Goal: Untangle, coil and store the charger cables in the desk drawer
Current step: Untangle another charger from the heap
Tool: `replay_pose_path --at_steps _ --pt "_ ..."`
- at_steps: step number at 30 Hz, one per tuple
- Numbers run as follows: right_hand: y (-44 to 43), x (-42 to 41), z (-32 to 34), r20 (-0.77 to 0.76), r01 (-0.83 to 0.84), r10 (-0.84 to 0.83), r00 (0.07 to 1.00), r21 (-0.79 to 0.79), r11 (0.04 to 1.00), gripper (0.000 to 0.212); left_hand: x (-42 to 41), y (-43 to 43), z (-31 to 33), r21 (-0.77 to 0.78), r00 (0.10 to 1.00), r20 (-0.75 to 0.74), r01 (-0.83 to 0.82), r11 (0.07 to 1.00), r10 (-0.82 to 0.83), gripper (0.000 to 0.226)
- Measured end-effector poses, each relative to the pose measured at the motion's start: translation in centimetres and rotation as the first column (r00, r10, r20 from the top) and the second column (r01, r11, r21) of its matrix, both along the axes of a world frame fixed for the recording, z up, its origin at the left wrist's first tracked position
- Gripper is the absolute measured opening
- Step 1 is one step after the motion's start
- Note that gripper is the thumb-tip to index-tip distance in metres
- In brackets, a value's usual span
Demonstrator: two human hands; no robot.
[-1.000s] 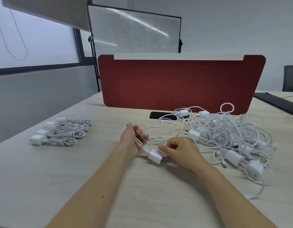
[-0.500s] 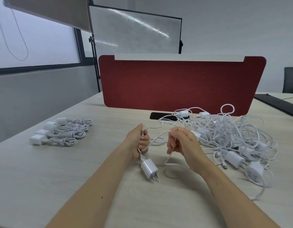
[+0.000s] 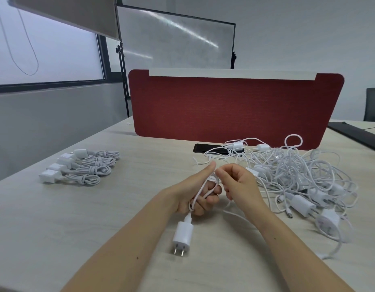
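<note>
My left hand [image 3: 198,191] grips loops of a white charger cable [image 3: 205,186] wound around its fingers. Below that hand the cable's white plug adapter [image 3: 182,234] hangs, prongs toward me. My right hand [image 3: 238,183] pinches the same cable right beside my left thumb, and the loose part trails down to the desk under it. A big tangle of white cables and adapters [image 3: 304,180] lies on the desk to the right. Several coiled chargers [image 3: 83,167] lie in a row at the left. No drawer is in view.
A red desk divider [image 3: 235,108] stands across the back of the wooden desk [image 3: 110,218]. A black phone [image 3: 209,148] lies flat in front of it, partly under cables. A dark mat [image 3: 357,133] lies at the far right, a chair behind it.
My right hand let go of the adapter and took the cable. It has moved up to my left hand, laying cable around the fingers. The adapter now hangs below my left hand.
</note>
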State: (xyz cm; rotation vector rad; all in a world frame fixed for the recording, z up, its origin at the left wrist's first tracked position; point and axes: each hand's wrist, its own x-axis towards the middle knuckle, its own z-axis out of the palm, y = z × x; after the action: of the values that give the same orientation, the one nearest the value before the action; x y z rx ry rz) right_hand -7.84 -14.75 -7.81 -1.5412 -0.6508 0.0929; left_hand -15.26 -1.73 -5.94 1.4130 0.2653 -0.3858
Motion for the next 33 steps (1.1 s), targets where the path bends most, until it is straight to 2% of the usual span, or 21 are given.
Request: replay_pose_path --at_steps 4,7,10,13,16,19,22,25,28,30,32,33 --pt "0.2 0.0 -0.2 -0.051 -0.035 0.035 0.998 -0.008 0.999 0.014 -0.2 -0.1 0.1 0.075 0.999 0.030 0.023 0.997 -0.026 0.051" --pt "0.3 0.2 -0.2 -0.045 -0.068 0.066 0.997 -0.030 0.997 0.019 0.0 -0.2 -0.1 0.080 0.997 0.074 0.002 0.997 -0.008 0.048" --pt "0.1 0.6 -0.6 -0.054 -0.098 0.094 0.994 -0.081 0.992 0.021 0.3 -0.4 -0.4 0.156 0.983 0.148 -0.135 0.979 0.112 0.049" --pt "0.0 0.7 -1.0 -0.050 -0.174 0.167 0.985 -0.176 0.969 0.026 0.7 -0.2 -0.8 0.271 0.927 0.279 -0.325 0.906 0.249 0.050" --pt "0.0 0.8 -1.3 -0.098 -0.274 0.259 0.961 -0.190 0.943 0.032 1.2 0.3 -1.1 0.293 0.855 0.388 -0.469 0.833 0.344 0.051" --pt "-0.1 0.9 -1.3 0.054 -0.238 0.269 0.962 -0.323 0.916 0.031 1.4 0.5 -1.1 0.266 0.790 0.448 -0.565 0.781 0.419 0.048" --pt "-0.2 0.4 -1.2 0.223 -0.143 0.265 0.938 -0.447 0.883 0.039 1.6 0.8 -1.0 0.153 0.739 0.445 -0.620 0.770 0.506 0.048" --pt "-0.4 0.2 -1.2 0.325 -0.034 0.272 0.906 -0.584 0.811 0.040 1.7 1.5 -0.6 -0.136 0.671 0.320 -0.666 0.733 0.669 0.051" --pt "-0.6 0.0 -0.9 0.377 0.017 0.284 0.882 -0.627 0.779 0.034 1.8 2.6 -0.4 -0.436 0.599 0.084 -0.696 0.570 0.797 0.050" --pt "-0.6 -0.2 -0.7 0.395 0.015 0.299 0.869 -0.625 0.781 0.026 1.9 2.9 -0.5 -0.590 0.588 -0.069 -0.676 0.443 0.806 0.053" --pt "-0.7 -0.2 -0.6 0.424 0.032 0.311 0.850 -0.632 0.774 0.022 1.9 3.1 -0.5 -0.652 0.579 -0.138 -0.664 0.366 0.804 0.054" --pt "-0.8 -0.1 -0.6 0.440 0.054 0.304 0.845 -0.636 0.769 0.025 1.9 3.2 -0.5 -0.650 0.567 -0.142 -0.672 0.356 0.811 0.053"
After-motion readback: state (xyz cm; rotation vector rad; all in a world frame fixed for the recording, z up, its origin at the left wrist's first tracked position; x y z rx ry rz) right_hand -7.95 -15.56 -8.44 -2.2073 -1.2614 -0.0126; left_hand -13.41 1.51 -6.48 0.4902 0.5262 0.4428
